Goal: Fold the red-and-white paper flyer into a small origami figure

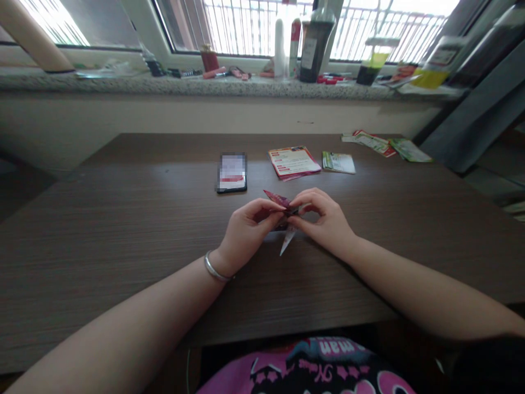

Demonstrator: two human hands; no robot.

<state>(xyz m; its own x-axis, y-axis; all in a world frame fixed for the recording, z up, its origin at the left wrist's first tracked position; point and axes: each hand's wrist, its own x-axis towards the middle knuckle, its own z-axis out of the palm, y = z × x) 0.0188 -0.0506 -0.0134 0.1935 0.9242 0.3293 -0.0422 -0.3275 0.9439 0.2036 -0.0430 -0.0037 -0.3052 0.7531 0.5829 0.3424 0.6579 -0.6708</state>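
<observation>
Between my two hands is a small piece of folded paper [276, 197], dark red with pointed ends. One red tip points up and away to the left, and a pale tip points down toward me. My left hand [249, 229], with a silver bangle on its wrist, pinches the paper from the left with thumb and fingers. From the right, my right hand [324, 216] pinches it too. The fingertips of both hands nearly meet and hide the middle of the fold. The paper is held just above the brown wooden table [135, 235].
Beyond my hands lie a phone [232, 174], a stack of printed square sheets [294, 162] and a smaller stack of cards [338, 162]. Printed leaflets [373, 143] rest at the far right. Bottles, including a dark one [315, 49], line the stone windowsill [246, 86].
</observation>
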